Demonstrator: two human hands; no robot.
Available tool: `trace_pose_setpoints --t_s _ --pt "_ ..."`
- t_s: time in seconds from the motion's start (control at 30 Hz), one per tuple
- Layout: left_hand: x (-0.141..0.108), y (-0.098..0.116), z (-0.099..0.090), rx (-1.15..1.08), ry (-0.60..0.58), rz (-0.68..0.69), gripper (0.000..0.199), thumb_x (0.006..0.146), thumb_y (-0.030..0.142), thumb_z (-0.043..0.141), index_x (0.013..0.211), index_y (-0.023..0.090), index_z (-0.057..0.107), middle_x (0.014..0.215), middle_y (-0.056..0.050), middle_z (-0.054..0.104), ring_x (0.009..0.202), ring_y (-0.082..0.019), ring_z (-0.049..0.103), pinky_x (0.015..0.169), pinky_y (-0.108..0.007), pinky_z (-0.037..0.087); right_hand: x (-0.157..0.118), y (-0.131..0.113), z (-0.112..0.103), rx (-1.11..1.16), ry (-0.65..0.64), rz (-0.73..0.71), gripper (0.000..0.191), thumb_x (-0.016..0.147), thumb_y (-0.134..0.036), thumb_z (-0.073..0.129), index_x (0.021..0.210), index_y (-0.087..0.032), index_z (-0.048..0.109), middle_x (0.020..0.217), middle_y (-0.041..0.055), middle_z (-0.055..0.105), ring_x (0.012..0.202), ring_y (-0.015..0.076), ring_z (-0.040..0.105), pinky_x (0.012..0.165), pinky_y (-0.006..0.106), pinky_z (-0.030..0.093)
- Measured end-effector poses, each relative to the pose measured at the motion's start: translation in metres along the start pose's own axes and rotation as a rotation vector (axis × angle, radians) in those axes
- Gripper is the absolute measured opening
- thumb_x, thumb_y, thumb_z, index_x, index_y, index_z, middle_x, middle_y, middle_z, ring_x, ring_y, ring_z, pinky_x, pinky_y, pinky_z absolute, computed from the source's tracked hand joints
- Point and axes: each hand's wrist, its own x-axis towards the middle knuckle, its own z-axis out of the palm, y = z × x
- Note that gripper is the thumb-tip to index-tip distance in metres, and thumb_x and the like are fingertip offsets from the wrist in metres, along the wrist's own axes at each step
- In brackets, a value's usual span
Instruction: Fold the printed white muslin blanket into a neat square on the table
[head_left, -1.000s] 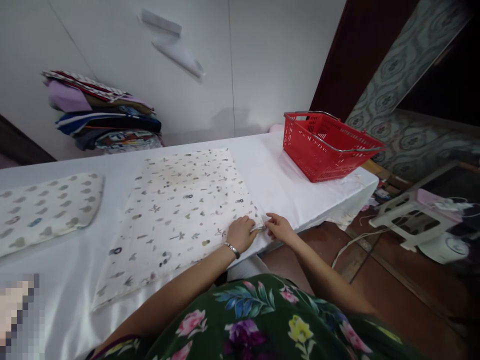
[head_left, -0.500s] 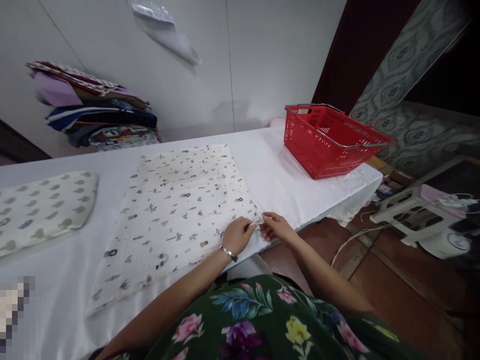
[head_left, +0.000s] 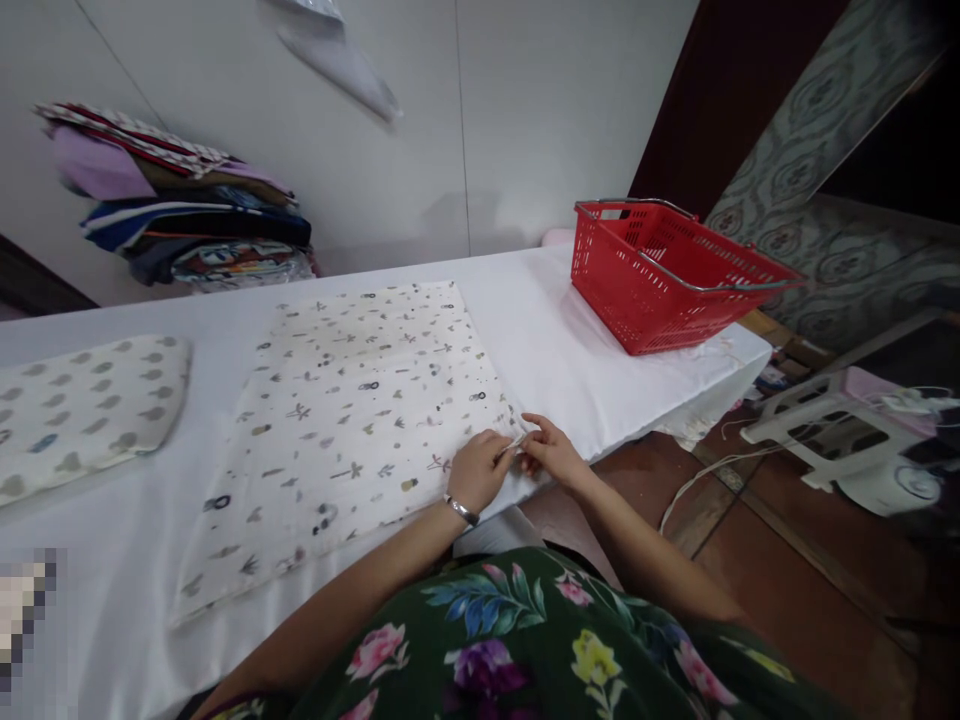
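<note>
Spread flat on the white-covered table (head_left: 540,340) is a white cloth (head_left: 360,400) printed with small grey, black and yellow figures. Its near right corner is pinched between the fingers of my left hand (head_left: 478,470), which wears a silver bracelet (head_left: 461,511). My right hand (head_left: 553,452) meets the left at that same corner, thumb and finger closed on the fabric edge. The bit of cloth between the fingertips is small and partly hidden.
A second folded cloth (head_left: 97,410) with grey prints lies at the left. Behind it rises a stack of folded fabrics (head_left: 195,205). A red basket (head_left: 660,280) stands at the table's right end. Beyond that edge are a white stool (head_left: 832,430) and cables on the tiled floor.
My right hand has come slightly closer to my left, and its fingers have closed more on the cloth's corner. The view has shifted a little; the cloth still lies flat.
</note>
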Motion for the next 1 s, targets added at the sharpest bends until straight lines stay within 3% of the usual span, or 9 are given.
trace_pose_setpoints --t_s 0.2,0.3,0.4,0.53,0.7,0.83,0.9,1.0 --pt "-0.004 -0.007 0.005 0.180 -0.047 0.116 0.023 0.088 0.029 0.040 0.094 0.022 0.061 0.086 -0.003 0.058 0.083 -0.014 0.052 0.072 -0.027 0.040 -0.003 -0.003 0.000 0.069 0.014 0.044 0.059 0.070 -0.030 0.058 0.124 -0.020 0.036 0.062 -0.0062 0.055 0.051 0.0122 0.058 0.043 0.022 0.044" --pt "-0.004 -0.007 0.005 0.243 -0.063 0.165 0.024 0.089 0.028 0.038 0.094 0.021 0.060 0.089 -0.005 0.058 0.084 -0.015 0.051 0.075 -0.030 0.040 -0.002 -0.004 0.000 0.001 0.025 0.084 0.059 0.077 -0.037 0.054 0.129 -0.020 0.032 0.060 -0.0045 0.057 0.052 0.0133 0.059 0.042 0.022 0.044" --pt "-0.004 -0.004 0.003 0.296 -0.101 0.194 0.026 0.090 0.028 0.035 0.095 0.020 0.059 0.092 -0.005 0.058 0.085 -0.017 0.050 0.077 -0.032 0.039 0.000 -0.006 0.000 -0.096 0.036 0.071 0.059 0.076 -0.033 0.056 0.129 -0.019 0.033 0.057 -0.0065 0.054 0.046 0.0112 0.056 0.039 0.020 0.041" --pt "-0.004 0.002 0.000 0.292 -0.114 0.146 0.026 0.084 0.035 0.046 0.104 0.021 0.055 0.099 -0.007 0.057 0.093 -0.020 0.049 0.081 -0.034 0.038 0.003 -0.013 0.000 -0.152 0.007 0.070 0.059 0.073 -0.024 0.055 0.129 -0.019 0.034 0.053 -0.0087 0.052 0.042 0.0092 0.052 0.038 0.018 0.038" --pt "0.005 0.003 -0.007 0.277 -0.085 0.026 0.019 0.084 0.028 0.045 0.097 0.020 0.057 0.092 -0.005 0.059 0.089 -0.019 0.052 0.077 -0.031 0.038 0.007 -0.022 -0.007 -0.245 0.002 -0.030 0.053 0.077 -0.035 0.053 0.126 -0.020 0.037 0.060 -0.0055 0.057 0.041 0.0080 0.050 0.037 0.017 0.033" --pt "0.014 0.001 -0.018 0.194 -0.007 -0.134 0.017 0.084 0.029 0.045 0.089 0.021 0.059 0.086 -0.002 0.061 0.081 -0.016 0.055 0.069 -0.027 0.037 0.007 -0.019 -0.016 -0.629 0.090 -0.015 0.028 0.080 -0.039 0.049 0.097 -0.017 0.056 0.061 -0.0010 0.059 0.042 0.0085 0.049 0.042 0.020 0.034" --pt "0.015 0.001 -0.021 0.180 0.005 -0.152 0.017 0.084 0.030 0.045 0.085 0.020 0.059 0.083 -0.001 0.061 0.079 -0.015 0.055 0.068 -0.026 0.037 0.005 -0.016 -0.016 -0.893 0.075 -0.002 0.027 0.080 -0.041 0.050 0.080 -0.016 0.060 0.061 0.0024 0.060 0.048 0.0108 0.052 0.047 0.021 0.035" --pt "0.014 0.004 -0.022 0.189 0.001 -0.115 0.017 0.083 0.029 0.045 0.086 0.021 0.059 0.084 -0.001 0.060 0.081 -0.015 0.055 0.070 -0.026 0.038 0.004 -0.014 -0.010 -1.168 0.081 -0.016 0.026 0.077 -0.041 0.055 0.073 -0.016 0.062 0.072 0.0073 0.065 0.067 0.0161 0.057 0.056 0.023 0.034"
